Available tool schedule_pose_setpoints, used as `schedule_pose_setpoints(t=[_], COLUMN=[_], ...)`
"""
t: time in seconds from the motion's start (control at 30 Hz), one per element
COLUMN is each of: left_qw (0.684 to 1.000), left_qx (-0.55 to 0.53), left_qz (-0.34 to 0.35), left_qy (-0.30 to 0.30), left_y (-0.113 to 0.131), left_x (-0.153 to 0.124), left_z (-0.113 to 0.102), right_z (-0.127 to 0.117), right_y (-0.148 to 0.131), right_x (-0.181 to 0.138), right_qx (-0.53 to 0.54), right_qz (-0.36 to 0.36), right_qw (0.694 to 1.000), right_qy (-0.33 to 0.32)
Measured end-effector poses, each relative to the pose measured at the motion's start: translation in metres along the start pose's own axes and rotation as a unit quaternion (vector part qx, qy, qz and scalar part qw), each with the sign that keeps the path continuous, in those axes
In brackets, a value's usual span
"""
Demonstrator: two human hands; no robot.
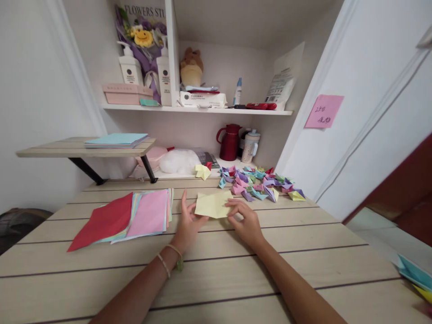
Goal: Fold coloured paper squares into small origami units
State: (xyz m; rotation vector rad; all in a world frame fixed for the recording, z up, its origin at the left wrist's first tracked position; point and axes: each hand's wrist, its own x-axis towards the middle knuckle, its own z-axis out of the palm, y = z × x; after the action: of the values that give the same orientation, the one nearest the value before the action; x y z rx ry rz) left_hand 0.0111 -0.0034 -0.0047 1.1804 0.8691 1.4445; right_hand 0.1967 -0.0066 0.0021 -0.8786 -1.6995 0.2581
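A pale yellow sheet of paper [213, 204], creased down its middle, is held up just above the slatted table. My left hand [187, 221] pinches its lower left corner between thumb and fingers, with the index finger pointing up. On the other side, my right hand [245, 220] grips the right edge between thumb and fingertips. A stack of coloured paper [148, 213] lies to the left of my left hand, with a red sheet [104, 220] on it. Beyond my right hand spreads a pile of small folded paper pieces [256, 183] in many colours.
A yellow folded paper piece [203, 171] sits near the table's back edge. At the left, a small raised shelf [50, 147] carries blue paper [116, 139]. A red jug [230, 143] and a pale cup [250, 146] stand at the back. More folded paper [416, 272] shows at far right.
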Motion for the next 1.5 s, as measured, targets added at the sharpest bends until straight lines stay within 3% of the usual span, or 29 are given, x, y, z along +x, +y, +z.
schedule_pose_setpoints(t=[0.23,0.33,0.53,0.7,0.83,0.93,1.03,1.13,1.27,1.37,1.5], left_qw=[0.991,0.99,0.997,0.989,0.982,0.986,0.995,0.996,0.995,0.991,0.987], left_qx=[0.099,0.124,0.033,0.028,-0.016,-0.04,-0.053,-0.069,-0.067,-0.077,0.0], left_qz=[-0.054,-0.043,-0.064,-0.047,0.001,0.005,-0.032,-0.062,-0.061,-0.058,-0.102], left_qy=[-0.068,-0.045,0.035,0.14,0.187,0.16,0.083,0.002,-0.044,-0.093,-0.121], left_y=[0.003,0.003,0.004,0.001,-0.001,0.002,0.01,0.016,0.015,0.011,0.007], left_x=[0.0,-0.001,0.002,0.004,0.005,0.003,-0.002,-0.006,-0.008,-0.007,-0.005], left_z=[0.003,0.004,0.004,0.001,0.0,0.002,0.006,0.009,0.007,0.006,0.006], right_z=[-0.004,0.003,0.017,0.012,0.009,0.014,0.02,0.021,0.018,0.015,0.018], right_y=[0.0,0.008,0.013,0.005,-0.006,-0.014,-0.017,-0.014,-0.006,-0.003,-0.004], right_x=[0.002,0.0,0.0,0.001,-0.001,-0.006,-0.01,-0.011,-0.006,-0.002,-0.002], right_qx=[0.11,0.156,0.236,0.051,-0.145,-0.23,-0.216,-0.149,0.015,0.117,0.22], right_qz=[0.087,0.137,0.2,0.126,0.012,-0.034,-0.01,0.043,0.112,0.166,0.227], right_qw=[0.99,0.978,0.947,0.983,0.987,0.972,0.974,0.986,0.993,0.979,0.949], right_qy=[-0.002,0.021,0.082,0.122,0.065,-0.028,-0.071,-0.057,-0.015,0.018,0.02])
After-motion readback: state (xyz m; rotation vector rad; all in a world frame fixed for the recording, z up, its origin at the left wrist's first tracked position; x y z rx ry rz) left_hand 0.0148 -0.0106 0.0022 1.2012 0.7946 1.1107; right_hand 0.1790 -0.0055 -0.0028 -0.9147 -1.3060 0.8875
